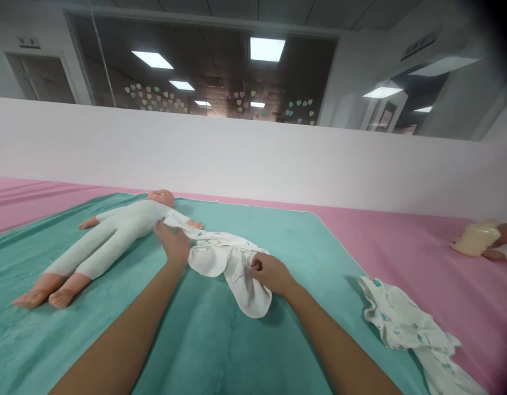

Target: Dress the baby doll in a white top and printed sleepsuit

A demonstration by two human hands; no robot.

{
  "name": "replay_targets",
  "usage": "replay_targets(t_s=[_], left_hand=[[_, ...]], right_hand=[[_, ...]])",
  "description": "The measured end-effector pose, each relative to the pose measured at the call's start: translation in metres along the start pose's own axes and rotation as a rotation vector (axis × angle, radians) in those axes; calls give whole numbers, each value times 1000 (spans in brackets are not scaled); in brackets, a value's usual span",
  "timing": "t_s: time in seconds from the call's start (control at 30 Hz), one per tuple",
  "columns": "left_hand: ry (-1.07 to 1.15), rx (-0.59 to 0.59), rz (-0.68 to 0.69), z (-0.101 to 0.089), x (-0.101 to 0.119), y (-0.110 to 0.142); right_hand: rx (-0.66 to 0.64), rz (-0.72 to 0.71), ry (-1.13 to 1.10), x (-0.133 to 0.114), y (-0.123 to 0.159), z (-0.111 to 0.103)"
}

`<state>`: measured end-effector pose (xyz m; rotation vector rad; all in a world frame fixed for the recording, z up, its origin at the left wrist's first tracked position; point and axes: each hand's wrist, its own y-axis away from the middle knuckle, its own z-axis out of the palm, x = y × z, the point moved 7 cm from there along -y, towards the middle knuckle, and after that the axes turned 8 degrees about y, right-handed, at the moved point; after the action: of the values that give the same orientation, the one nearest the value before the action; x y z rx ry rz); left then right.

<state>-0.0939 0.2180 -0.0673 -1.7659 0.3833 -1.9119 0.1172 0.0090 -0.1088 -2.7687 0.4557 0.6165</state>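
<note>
Here, the right hand (273,273) pinches the garment (247,291); the left hand (174,241), grip unclear, is beside the doll (130,219) at left.

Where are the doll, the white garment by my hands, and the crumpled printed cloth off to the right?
Doll (135,219): head view, on its clothed torso.
White garment (210,261): head view, on its rounded flap.
Crumpled printed cloth (405,321): head view, on its upper part.

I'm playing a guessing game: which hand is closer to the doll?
Left. The left hand is close beside the doll; the right hand is farther off, at the far end of the white garment.
</note>
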Motion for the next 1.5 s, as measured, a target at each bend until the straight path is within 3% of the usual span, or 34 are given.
replay_targets(t_s=[0.07, 0.17, 0.27, 0.33, 0.43, 0.57, 0.67, 0.77, 0.87, 0.97, 1.03, 1.13, 1.23, 1.33, 1.4, 1.5], left_hand=[[-161, -116, 270, 15, 30, 16], [-334, -469, 625, 54, 54, 57], [-426, -868, 707, 85, 35, 93], [-483, -991, 622, 93, 13, 100], [-572, -953, 488, 92, -8, 91], [-639, -882, 462, 90, -6, 80], [-618, -801, 443, 84, 10, 74], [-469, -717, 444, 76, 35, 73], [-268, -709, 588, 71, 69, 88], [-144, -714, 751, 69, 97, 110], [-151, -727, 782, 69, 105, 121], [-246, -750, 718, 68, 111, 123], [-386, -746, 625, 60, 124, 109], [-570, -840, 651, 51, 157, 104], [-678, -889, 712, 45, 191, 107], [-775, -854, 775, 35, 250, 111]], right_hand=[[31, 45, 52, 2, 1, -1], [43, 51, 131, 1, 1, 0], [54, 4, 173, -4, 1, 4], [63, -4, 164, -4, 0, 6], [61, 10, 99, -1, -4, 10], [77, 17, -57, 6, -8, 10], [123, 20, -149, 7, -8, 5], [286, 13, -167, -2, -3, -9], [501, -72, -150, -26, 8, -29], [576, -173, -47, -47, 14, -40], [609, -242, 42, -54, 17, -47], [640, -251, 55, -43, 20, -57], [635, -94, -94, -20, 27, -72], [616, -87, -205, -24, 41, -97], [585, -152, -270, -42, 51, -120], [606, -189, -360, -73, 68, -162]])
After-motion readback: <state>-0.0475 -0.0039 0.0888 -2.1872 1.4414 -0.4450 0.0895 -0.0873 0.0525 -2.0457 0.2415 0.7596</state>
